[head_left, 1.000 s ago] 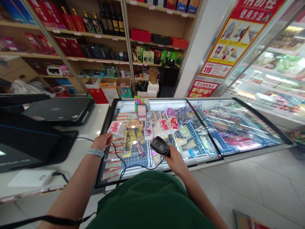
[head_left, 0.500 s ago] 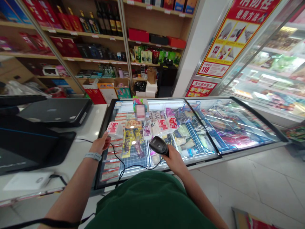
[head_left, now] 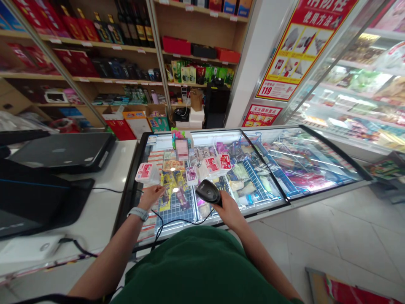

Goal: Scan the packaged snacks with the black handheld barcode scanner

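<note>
My right hand [head_left: 230,210] is closed round the handle of a black barcode scanner [head_left: 208,192]. Its head points left over the glass top of the chest freezer [head_left: 186,218]. Over the left part of the glass hovers my left hand [head_left: 152,196], a watch on its wrist, fingers loosely bent and apart with nothing visible in them. Just beyond it stand clear plastic boxes with red-and-white labels [head_left: 147,172]. A small box with a purple label [head_left: 191,175] lies left of the scanner. Further labelled boxes [head_left: 212,166] sit behind the scanner.
A black cable [head_left: 182,220] runs over the glass. On the left counter [head_left: 118,158] are a dark flat device [head_left: 63,150] and a white box [head_left: 30,248]. A colourful item [head_left: 177,139] stands at the freezer's back edge. Shelves of boxes and bottles rise behind.
My left hand has moved right and towards me, away from the left stack of boxes. The scanner stays in my right hand, nearly still. The view has shifted slightly.
</note>
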Motion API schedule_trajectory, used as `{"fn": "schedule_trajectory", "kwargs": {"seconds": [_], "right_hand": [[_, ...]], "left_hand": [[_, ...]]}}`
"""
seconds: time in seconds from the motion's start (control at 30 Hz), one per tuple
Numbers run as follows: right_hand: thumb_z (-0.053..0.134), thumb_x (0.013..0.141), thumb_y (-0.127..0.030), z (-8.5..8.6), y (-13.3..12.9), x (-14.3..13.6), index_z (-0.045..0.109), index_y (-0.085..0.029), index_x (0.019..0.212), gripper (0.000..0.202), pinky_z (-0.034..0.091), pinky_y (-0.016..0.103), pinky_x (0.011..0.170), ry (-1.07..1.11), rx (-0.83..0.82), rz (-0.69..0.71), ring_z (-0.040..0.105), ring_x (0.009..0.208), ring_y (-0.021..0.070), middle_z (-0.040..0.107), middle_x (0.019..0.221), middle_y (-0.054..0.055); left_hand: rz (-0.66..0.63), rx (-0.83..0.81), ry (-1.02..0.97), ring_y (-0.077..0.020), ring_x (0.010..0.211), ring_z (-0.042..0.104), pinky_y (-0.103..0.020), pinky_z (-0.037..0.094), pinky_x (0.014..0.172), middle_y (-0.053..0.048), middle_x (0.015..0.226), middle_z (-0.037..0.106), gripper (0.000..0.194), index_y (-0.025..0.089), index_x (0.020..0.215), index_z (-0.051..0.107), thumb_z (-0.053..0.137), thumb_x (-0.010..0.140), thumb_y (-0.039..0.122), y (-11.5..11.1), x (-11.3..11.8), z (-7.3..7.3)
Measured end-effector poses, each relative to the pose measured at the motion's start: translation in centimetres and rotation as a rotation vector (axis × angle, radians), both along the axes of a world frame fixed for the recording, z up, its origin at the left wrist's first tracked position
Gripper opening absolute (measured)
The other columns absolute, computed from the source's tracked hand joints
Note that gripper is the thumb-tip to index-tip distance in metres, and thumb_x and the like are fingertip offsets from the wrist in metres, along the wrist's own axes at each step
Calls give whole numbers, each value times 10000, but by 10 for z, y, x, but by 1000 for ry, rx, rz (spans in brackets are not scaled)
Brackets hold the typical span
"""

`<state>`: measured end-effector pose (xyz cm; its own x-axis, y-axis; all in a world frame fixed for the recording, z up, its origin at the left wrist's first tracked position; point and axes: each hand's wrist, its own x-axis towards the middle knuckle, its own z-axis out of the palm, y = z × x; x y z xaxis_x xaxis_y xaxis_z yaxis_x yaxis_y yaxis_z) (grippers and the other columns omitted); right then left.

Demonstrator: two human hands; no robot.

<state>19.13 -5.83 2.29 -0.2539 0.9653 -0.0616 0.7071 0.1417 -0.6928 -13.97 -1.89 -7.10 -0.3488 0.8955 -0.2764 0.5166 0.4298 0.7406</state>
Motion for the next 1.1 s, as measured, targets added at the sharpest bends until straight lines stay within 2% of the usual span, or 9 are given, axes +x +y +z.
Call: {"fn": "schedule_trajectory", "kwargs": {"seconds": [0.1, 0.2, 0.4, 0.6, 0.87, 1.1], "right_hand": [[595, 806, -186, 1, -2, 4, 532, -179, 973, 178, 419, 303, 782, 6, -7, -21, 580, 921, 213, 590, 963, 62], [594, 805, -193, 1, -4, 10, 530, -182, 985, 191, 421, 309, 782, 17, -12, -54, 586, 929, 222, 599, 984, 70], [597, 802, -196, -1, -7, 23, 533, -173, 996, 206, 418, 317, 784, 11, -13, -120, 592, 932, 235, 611, 979, 78], [590, 802, -187, -3, -11, 35, 535, -174, 977, 184, 417, 305, 796, 5, -7, -180, 585, 942, 224, 607, 973, 73], [592, 807, -195, -6, -15, 43, 527, -180, 979, 184, 418, 299, 786, -22, -29, -227, 586, 920, 218, 608, 967, 70], [573, 820, -210, -9, -13, 41, 523, -179, 986, 176, 415, 293, 777, -26, -23, -215, 585, 914, 213, 608, 984, 78]], "left_hand": [[-125, 19, 105, -205, 746, 630, -288, 456, 682, -28, 732, 668, 292, 179, 843, 642, 628, 688, 427, 13, 22, 1], [-182, 36, 219, -228, 846, 633, -310, 444, 757, -70, 872, 677, 352, 171, 954, 612, 636, 712, 425, 28, 47, -3], [-153, 16, 382, -298, 1065, 585, -360, 425, 854, -173, 1129, 613, 718, 125, 1148, 500, 671, 641, 603, 55, 98, -12], [-125, -35, 455, -367, 1136, 538, -441, 406, 887, -222, 1194, 571, 848, 104, 1215, 437, 663, 609, 652, 70, 133, -10], [-88, -54, 525, -388, 1191, 472, -521, 369, 923, -243, 1272, 503, 853, 108, 1284, 379, 639, 656, 626, 81, 154, -10], [-128, -55, 546, -371, 1164, 489, -526, 377, 911, -232, 1242, 521, 684, 109, 1292, 407, 561, 772, 524, 80, 141, -14]]}}
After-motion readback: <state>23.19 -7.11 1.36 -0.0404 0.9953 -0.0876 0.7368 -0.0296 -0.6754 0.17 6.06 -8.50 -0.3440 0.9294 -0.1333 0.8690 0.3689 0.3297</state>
